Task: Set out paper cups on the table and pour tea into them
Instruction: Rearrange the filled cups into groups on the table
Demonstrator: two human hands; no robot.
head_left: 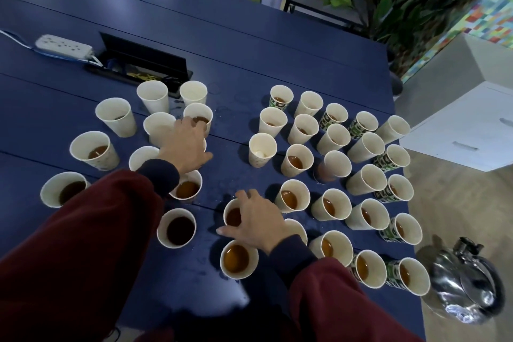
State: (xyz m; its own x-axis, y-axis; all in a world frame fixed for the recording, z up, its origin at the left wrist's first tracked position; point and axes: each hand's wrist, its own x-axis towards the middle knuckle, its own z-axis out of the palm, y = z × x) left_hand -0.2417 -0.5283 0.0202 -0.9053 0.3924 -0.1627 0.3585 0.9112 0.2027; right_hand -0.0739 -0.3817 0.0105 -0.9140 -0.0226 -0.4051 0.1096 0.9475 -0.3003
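Dark red sleeves with navy cuffs [83,244] fill the near edge of the view, and both arms reach over a crowd of upright white paper cups on the dark blue plank table [249,50]. The right hand [255,221] is spread over the mouth of a white paper cup of brown tea [231,216]. Its thumb lies at the near rim and its forefinger at the far rim, and I cannot tell whether it pinches the cup or only rests there. That cup stands straight below the fingers, forward and left of the wrist, so any lift would go straight up. The left hand [186,144] curves down over a mostly hidden cup in the left group, its fingertips near another tea-filled white cup [198,116]; its hold cannot be told either. Two plain white cups [152,93] behind it look empty. A shiny steel kettle [466,283] sits beyond the table's right edge, nearer the right hand. A white power strip [63,46] lies at the far left.
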